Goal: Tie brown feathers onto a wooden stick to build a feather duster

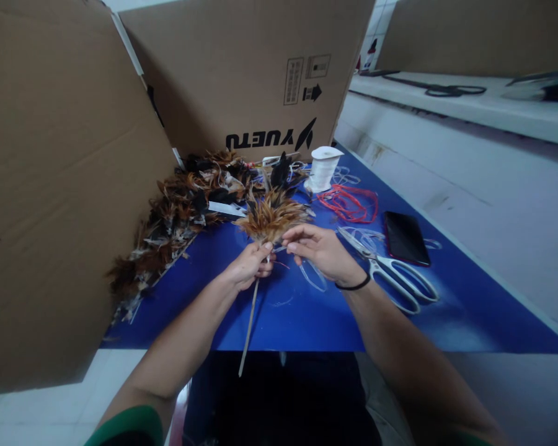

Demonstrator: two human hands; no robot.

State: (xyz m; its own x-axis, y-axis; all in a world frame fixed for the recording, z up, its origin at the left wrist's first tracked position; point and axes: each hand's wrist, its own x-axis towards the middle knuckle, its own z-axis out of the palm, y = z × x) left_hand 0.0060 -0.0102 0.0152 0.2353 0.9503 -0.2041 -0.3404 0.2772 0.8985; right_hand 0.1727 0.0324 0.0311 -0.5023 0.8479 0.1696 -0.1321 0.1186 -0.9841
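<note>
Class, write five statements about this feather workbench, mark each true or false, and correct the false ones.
1. The left hand grips the stick of the feather bundle. True.
2. The scissors lie left of both hands. False: they lie right of them, near the phone.
3. The white spool stands on the blue table. True.
4. The right hand holds the scissors. False: its fingers pinch the feather bundle's base.
5. The loose cord is green. False: the cord is red.
</note>
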